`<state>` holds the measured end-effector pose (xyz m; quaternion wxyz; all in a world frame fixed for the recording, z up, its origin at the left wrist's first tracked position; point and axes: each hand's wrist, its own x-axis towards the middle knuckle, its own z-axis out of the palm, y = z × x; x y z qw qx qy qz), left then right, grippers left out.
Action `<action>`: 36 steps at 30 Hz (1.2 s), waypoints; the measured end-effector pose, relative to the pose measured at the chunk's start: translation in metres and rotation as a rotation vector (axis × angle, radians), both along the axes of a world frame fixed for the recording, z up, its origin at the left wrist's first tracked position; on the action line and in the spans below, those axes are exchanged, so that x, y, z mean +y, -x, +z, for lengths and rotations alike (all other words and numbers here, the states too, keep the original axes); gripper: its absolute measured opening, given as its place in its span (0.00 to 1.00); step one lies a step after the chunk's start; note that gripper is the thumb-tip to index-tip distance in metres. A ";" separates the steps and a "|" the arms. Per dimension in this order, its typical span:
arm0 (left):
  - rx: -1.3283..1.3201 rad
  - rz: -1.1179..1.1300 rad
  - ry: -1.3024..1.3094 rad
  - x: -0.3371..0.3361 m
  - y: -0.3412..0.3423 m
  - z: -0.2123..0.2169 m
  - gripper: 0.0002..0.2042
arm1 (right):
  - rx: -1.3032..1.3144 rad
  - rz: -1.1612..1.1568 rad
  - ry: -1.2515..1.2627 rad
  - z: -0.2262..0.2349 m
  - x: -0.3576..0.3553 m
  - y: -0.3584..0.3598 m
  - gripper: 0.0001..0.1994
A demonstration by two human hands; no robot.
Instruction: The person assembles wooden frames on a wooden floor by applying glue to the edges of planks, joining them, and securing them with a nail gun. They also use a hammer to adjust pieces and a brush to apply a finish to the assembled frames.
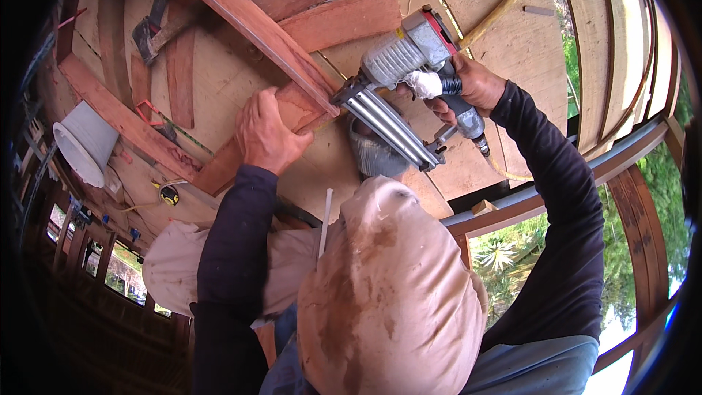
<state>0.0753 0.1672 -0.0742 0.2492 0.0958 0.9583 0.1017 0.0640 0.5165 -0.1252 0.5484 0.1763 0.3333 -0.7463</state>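
Observation:
My right hand (475, 88) is wrapped round the handle of a silver and black pneumatic nail gun (395, 58). White wrapping covers part of it near my fingers. The gun's nose rests at the corner where a long reddish board (245, 22) meets a curved wooden piece (301, 108). My left hand (269, 135) grips that curved piece just left of the joint, thumb on the near side. The slanted silver magazine points down toward my knee, and a yellowish air hose (504, 4) passes beyond the gun. The nose's exact contact is hard to make out.
Wooden planks (519, 66) form the floor, with gaps between them. More curved reddish boards (344, 18) lie at the far side. To the left are a hammer-like tool (150, 38), a white bucket (88, 148) on its side and a yellow tape measure (169, 194). A railing (621, 157) borders the right.

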 end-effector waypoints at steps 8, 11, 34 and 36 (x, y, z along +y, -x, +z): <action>-0.001 0.027 0.016 -0.002 -0.002 -0.004 0.41 | 0.025 0.003 0.057 -0.001 0.001 0.001 0.12; -0.001 0.025 0.013 -0.001 -0.002 -0.003 0.41 | 0.052 0.012 0.059 0.001 0.000 0.004 0.13; -0.018 0.033 0.035 0.002 -0.002 -0.001 0.40 | -0.053 -0.019 0.146 -0.009 -0.001 -0.002 0.19; -0.023 0.037 0.036 0.002 -0.002 -0.001 0.39 | -0.052 -0.018 0.146 -0.009 -0.001 -0.002 0.19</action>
